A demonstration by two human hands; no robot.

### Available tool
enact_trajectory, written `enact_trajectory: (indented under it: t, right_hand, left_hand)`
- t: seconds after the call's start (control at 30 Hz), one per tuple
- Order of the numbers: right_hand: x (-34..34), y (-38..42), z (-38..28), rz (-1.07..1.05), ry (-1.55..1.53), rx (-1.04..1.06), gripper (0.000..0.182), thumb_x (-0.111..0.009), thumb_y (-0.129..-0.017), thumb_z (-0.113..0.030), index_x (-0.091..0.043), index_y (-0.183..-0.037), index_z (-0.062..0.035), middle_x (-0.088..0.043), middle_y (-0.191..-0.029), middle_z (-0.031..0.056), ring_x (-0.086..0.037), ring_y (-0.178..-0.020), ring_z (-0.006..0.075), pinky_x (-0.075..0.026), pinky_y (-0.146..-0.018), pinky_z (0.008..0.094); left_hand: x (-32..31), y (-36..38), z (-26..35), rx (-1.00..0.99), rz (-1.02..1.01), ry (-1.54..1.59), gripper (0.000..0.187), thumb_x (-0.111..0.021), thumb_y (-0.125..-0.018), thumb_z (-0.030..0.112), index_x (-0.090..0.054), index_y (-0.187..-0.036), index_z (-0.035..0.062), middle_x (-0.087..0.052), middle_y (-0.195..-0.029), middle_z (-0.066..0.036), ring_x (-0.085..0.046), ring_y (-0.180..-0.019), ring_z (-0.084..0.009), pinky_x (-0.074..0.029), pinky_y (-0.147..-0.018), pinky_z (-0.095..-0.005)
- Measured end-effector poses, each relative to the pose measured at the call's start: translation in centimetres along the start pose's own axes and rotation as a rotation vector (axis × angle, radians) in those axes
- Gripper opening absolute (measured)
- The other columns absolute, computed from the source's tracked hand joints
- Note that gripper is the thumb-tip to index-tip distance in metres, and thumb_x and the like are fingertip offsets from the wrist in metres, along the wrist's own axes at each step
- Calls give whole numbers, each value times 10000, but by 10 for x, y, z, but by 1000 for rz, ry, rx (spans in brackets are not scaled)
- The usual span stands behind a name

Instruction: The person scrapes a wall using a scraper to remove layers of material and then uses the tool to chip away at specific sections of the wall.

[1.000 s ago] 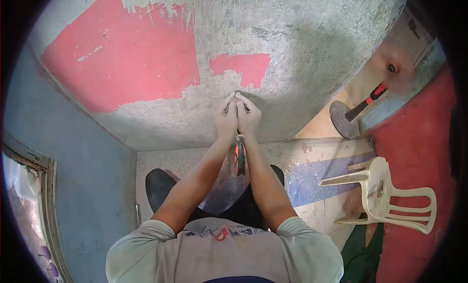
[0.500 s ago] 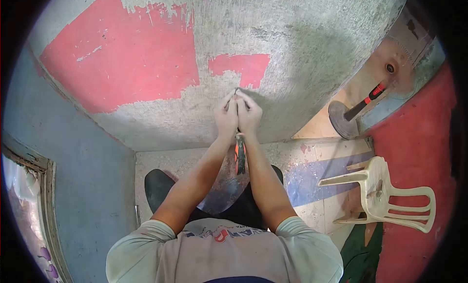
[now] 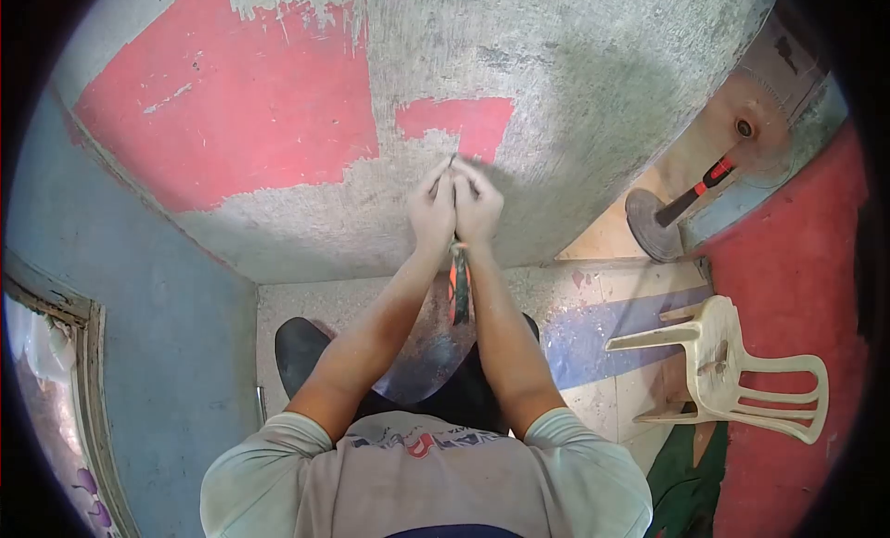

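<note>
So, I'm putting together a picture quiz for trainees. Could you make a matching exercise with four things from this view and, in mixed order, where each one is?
Things
1. Cream plastic chair
2. Large angular pink paint patch
3. Long narrow orange-and-dark object
4. Round flat grey base with a pole

Places
A. Between the two bare forearms
B. At the picture's right, in front of the red wall
C. Upper left, on the scraped grey wall
D. Past the grey wall's right edge, above the chair in the picture

Pairs: 1-B; 2-C; 3-A; 4-D
</note>
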State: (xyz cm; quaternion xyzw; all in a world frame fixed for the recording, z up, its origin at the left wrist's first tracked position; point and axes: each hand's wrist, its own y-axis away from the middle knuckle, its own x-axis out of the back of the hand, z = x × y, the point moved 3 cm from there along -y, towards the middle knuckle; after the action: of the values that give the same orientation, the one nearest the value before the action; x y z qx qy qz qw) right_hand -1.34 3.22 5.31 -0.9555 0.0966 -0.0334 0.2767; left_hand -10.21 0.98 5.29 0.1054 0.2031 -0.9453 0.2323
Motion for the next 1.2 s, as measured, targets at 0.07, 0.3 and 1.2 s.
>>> enact_trajectory:
  t: [0.07,0.3,1.2]
  right_hand:
    - [-1,-14,-21,-3,-99,16,241,-635,-959,-53,-736,-1160,35,-771,-1065,125,-695,-969,149,-543,-883,305]
    - [3,16,12,48,-32,-23,251,-657,-948,-109,-745,-1135,34,-772,-1084,168,-735,-1028,223,-557,-912,339]
    - [6,20,29,43,-37,-82,233,-669,-939,-114,-756,-1112,15,-775,-1059,166,-748,-995,215,-565,-864,322]
  left_hand:
    - [-8,-12,10,7,-4,60,308,-574,-1015,60,-682,-1289,-31,-737,-1191,-148,-672,-1058,-150,-531,-933,-286]
    - [4,11,-18,16,-4,-11,307,-580,-1005,54,-687,-1278,-36,-737,-1175,-148,-682,-1014,-155,-547,-888,-284]
    - [0,17,-38,128,24,174,309,-567,-1021,69,-687,-1294,-15,-736,-1171,-127,-661,-1047,-139,-528,-921,-278]
